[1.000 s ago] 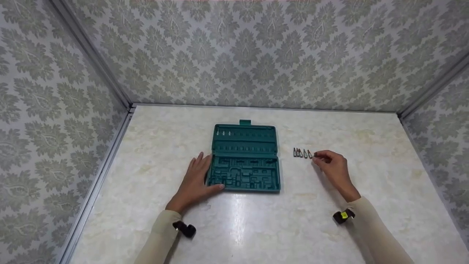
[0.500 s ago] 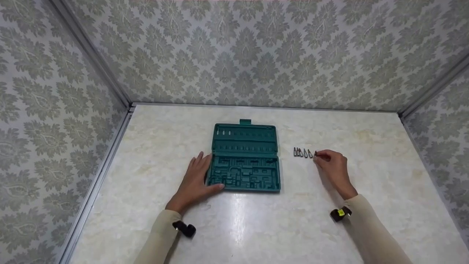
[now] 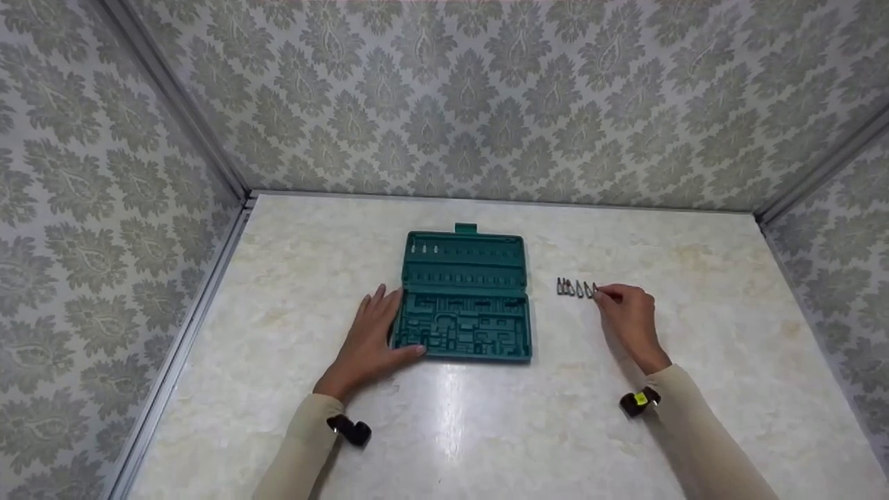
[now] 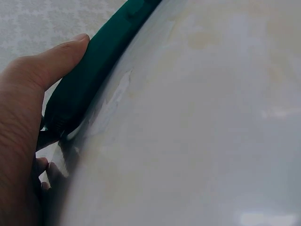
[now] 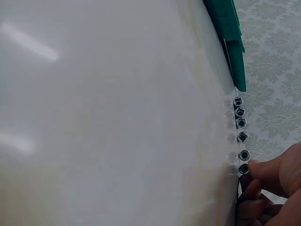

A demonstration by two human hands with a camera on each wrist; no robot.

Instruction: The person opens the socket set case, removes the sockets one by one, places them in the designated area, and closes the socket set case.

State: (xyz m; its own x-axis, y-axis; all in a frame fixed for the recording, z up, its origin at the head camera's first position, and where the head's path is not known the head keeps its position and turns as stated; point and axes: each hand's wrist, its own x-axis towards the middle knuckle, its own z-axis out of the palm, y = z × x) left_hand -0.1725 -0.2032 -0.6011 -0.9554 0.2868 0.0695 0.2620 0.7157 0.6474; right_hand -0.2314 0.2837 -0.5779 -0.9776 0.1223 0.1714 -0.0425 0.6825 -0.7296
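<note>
My left hand (image 3: 371,347) lies flat by the left side of an open green plastic case (image 3: 524,351). Its fingers are straight, and the thumb rests on the case's front rim; in the left wrist view, the thumb (image 4: 66,54) touches the green wall (image 4: 89,70). To the right of the case, several small metal bit sockets (image 3: 578,289) with dark tips lie side by side on the table. With thumb and finger, my right hand (image 3: 632,316) pinches the socket (image 5: 244,168) at the right end of that row. The fingers partly hide it in the head view.
The case's lid is laid back, with a latch tab (image 3: 465,228) at the far edge. Three small bits (image 3: 424,248) sit in slots at its upper left. The pale table (image 3: 486,430) meets patterned walls (image 3: 462,125) at the back and sides.
My right hand has shifted slightly left, bringing the pinched socket closer to the row. The left hand and the case have stayed put.
</note>
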